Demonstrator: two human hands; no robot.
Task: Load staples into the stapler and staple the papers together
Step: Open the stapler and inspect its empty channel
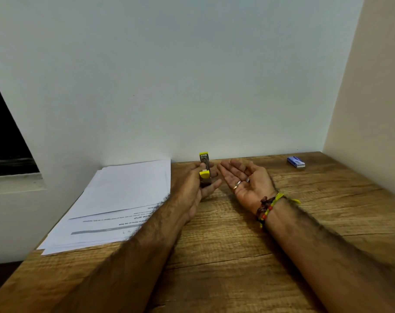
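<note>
A: Item one, stapler [204, 169]: yellow and bare metal, held on end above the worktop [248, 245], near the back wall. Top cap yellow, second yellow part lower down between the fingers. Magazine open or closed: cannot tell at this size.

B: Holder?

A: Left hand [197, 184], fingers and thumb wrapped round the lower body of the stapler. Firm grip, by the look.

B: Item two?

A: Right hand [244, 177]: palm up, fingers spread and loosely straight, just beside the stapler, apart from it. No staples visible in the palm. Rings on two fingers, beaded bands at the wrist.

B: Supplies?

A: Staple box [295, 161]: small, blue and white, flat on the worktop at far right, well apart from both hands. Apparently a staple box; label too small to read.

B: Stock to be fastened?

A: Papers [115, 199]: loose fanned stack at left, against the wall, partly under the left forearm. Not squared.

B: Step in hand?

A: Loading, judged early. No strip seen in the stapler.

B: Next requirement?

A: Likely a reach right to the staple box for a strip, stapler opened to receive it. Afterwards, sheets squared at one corner before stapling.
</note>
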